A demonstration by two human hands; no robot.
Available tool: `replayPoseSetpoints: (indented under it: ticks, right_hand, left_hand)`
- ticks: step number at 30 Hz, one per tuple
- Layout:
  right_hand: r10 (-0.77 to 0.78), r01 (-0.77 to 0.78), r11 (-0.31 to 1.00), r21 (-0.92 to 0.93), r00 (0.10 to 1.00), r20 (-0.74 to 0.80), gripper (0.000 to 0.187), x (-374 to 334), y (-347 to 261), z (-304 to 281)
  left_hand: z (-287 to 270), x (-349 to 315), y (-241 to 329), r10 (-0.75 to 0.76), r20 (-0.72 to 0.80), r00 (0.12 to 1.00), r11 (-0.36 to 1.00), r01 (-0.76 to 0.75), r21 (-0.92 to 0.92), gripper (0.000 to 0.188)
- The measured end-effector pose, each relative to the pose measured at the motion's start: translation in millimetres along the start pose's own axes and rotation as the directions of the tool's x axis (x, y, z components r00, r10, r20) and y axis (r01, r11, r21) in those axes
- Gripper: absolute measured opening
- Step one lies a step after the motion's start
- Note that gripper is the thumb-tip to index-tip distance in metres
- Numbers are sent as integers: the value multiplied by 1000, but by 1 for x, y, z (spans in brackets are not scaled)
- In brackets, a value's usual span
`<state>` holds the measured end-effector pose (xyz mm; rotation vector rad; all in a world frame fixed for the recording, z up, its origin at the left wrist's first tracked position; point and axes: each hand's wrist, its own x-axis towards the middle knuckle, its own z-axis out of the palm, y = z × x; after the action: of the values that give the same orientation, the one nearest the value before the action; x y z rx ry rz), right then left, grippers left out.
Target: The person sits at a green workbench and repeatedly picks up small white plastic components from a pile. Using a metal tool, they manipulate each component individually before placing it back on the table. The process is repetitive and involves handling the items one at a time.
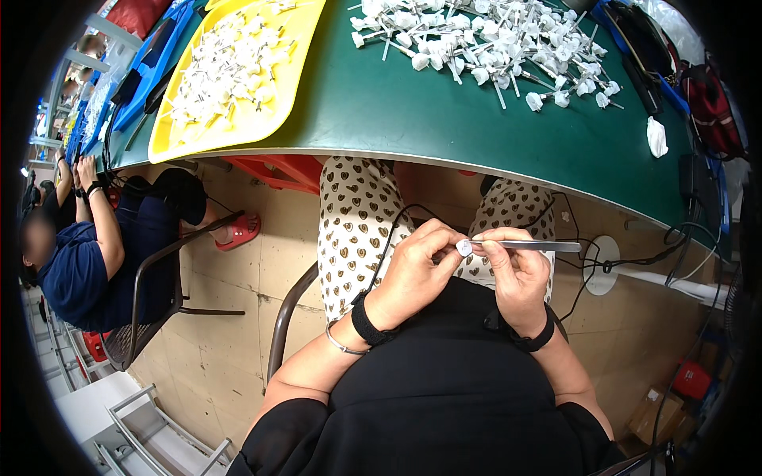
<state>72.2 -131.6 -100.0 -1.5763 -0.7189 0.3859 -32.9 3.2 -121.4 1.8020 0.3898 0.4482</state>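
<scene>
Above my lap, my left hand [418,268] pinches a small white plastic part [464,247] between thumb and fingertips, its round face turned up. My right hand [520,279] is closed around slim metal tweezers [552,246]. Their tip end meets the white part at my left fingertips, while the blunt end sticks out to the right. Fingers partly cover both the tip and the part, so fine detail there is hidden. Similar white parts with thin stems form a loose pile [496,44] on the green table [381,111].
A yellow tray [274,119] of white parts stands at the table's left. Blue trays, a dark red bag [712,107] and a crumpled white tissue [656,137] lie toward the edges. Cables hang at right. Another person [103,262] sits at far left.
</scene>
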Motion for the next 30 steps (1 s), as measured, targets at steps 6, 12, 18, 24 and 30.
replayPoseSetpoints:
  ticks: [6,12,18,24,30]
  right_hand:
    - [-9,9,1000,4,1000,12,8,0,0,0]
    - [-11,11,1000,-9,1000,9,7,0,-1,0]
    - [-18,18,999,-34,1000,6,6,0,1,-1]
    - [-54,54,998,15,998,-25,6,0,0,1]
    - [-105,111,986,-126,993,51,5,1,-3,-3]
  left_hand:
    - [0,0,1,-5,2,1000,1000,5,9,9]
    - [0,0,1,3,3,1000,1000,-3,10,8]
    - [0,0,0,9,-5,1000,1000,-9,2,7]
    - [1,0,2,-16,-11,1000,1000,16,-25,6]
    - [2,-1,1,-13,-17,1000,999,12,-53,7]
